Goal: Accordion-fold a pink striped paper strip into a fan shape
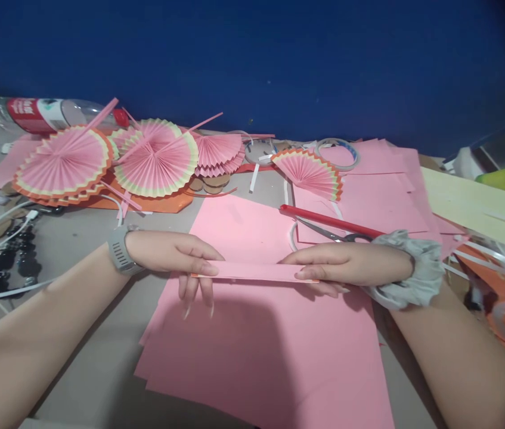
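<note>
Left hand [176, 257], right hand [346, 263] pinch pink strip [252, 271].

Wall [252, 53]: dark blue, across the top of the frame.
Bottle [42, 113]: clear plastic, red label, lying on its side, upper left.
Large fan [62, 164]: round, pleated pink with an orange and yellow-green rim, left of centre.
Second fan [156, 161]: same colours, just right of it, overlapping.
Plain pink fan [219, 152]: smaller, upper middle.
Half fan [310, 173]: right of middle, on the pink sheets [381, 185].
Orange paper [163, 204]: under the fans.
Tape ring [339, 152]: upper middle right.
Red stick [328, 220]: slanted, centre right.
Scissors [321, 230]: grey blades just below the stick.
Cream sheet [467, 202]: right edge.
White cable [2, 220]: left edge, beside black beads [11, 262].
</note>
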Tool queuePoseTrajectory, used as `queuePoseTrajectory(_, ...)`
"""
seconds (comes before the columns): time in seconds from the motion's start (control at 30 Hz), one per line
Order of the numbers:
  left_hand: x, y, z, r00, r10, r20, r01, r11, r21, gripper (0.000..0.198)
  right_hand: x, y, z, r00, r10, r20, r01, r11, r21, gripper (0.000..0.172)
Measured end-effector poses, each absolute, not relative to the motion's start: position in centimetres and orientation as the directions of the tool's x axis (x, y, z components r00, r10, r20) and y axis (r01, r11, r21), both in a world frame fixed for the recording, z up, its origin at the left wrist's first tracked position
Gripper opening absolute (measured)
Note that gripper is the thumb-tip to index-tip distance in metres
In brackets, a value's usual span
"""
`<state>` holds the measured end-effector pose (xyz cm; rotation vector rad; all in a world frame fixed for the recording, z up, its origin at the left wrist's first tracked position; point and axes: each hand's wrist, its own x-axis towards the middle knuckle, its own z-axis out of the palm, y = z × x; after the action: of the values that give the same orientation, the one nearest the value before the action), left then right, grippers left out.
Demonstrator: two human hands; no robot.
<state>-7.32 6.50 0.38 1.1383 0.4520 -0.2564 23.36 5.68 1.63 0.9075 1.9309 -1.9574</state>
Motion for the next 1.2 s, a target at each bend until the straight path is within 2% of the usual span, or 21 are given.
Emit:
queuePoseTrajectory(0.23, -7.8, 6.6, -0.1, 0.901, 0.054, -0.431, 0.356, 0.476, 0.804, 0.044, 23.8, 5.8, 1.9, -0.777, 0.225, -0.588, 0.554, -0.201, -0.808, 0.047)
queuePoseTrajectory(0.37, -7.8, 6.6, -0.1, 0.908, 0.101, -0.406, 0.297, 0.526, 0.797, 0.048, 23.0, 5.7, 2.4, -0.803, 0.261, -0.535, 0.523, -0.119, -0.844, 0.057)
queuePoseTrajectory(0.43, -7.8, 6.7, 0.0, 0.918, 0.115, -0.379, 0.264, 0.538, 0.801, 0.052, 22.7, 5.5, 2.5, -0.782, 0.285, -0.554, 0.55, -0.102, -0.829, 0.052)
queuePoseTrajectory(0.53, -7.7, 6.6, 0.2, 0.928, 0.104, -0.359, 0.254, 0.528, 0.81, 0.065, 22.3, 5.3, 2.7, -0.728, 0.313, -0.61, 0.592, -0.162, -0.79, 0.04)
queuePoseTrajectory(0.6, -7.5, 6.5, 0.2, 0.908, 0.133, -0.396, 0.286, 0.493, 0.822, 0.059, 22.1, 5.2, 2.6, -0.712, 0.331, -0.619, 0.597, -0.178, -0.782, 0.04)
queuePoseTrajectory(0.73, -6.9, 6.0, 0.4, 0.856, 0.231, -0.462, 0.344, 0.413, 0.843, 0.029, 22.1, 5.0, 2.1, -0.713, 0.358, -0.602, 0.579, -0.184, -0.795, 0.038)
queuePoseTrajectory(1.07, -6.4, 5.8, 0.9, 0.822, 0.288, -0.492, 0.356, 0.416, 0.837, 0.027, 20.9, 4.2, 3.4, -0.727, 0.395, -0.561, 0.572, -0.103, -0.814, 0.044)
queuePoseTrajectory(1.2, -6.4, 5.8, 0.6, 0.845, 0.293, -0.447, 0.33, 0.372, 0.868, 0.024, 19.7, 3.8, 3.4, -0.738, 0.361, -0.569, 0.55, -0.166, -0.819, 0.048)
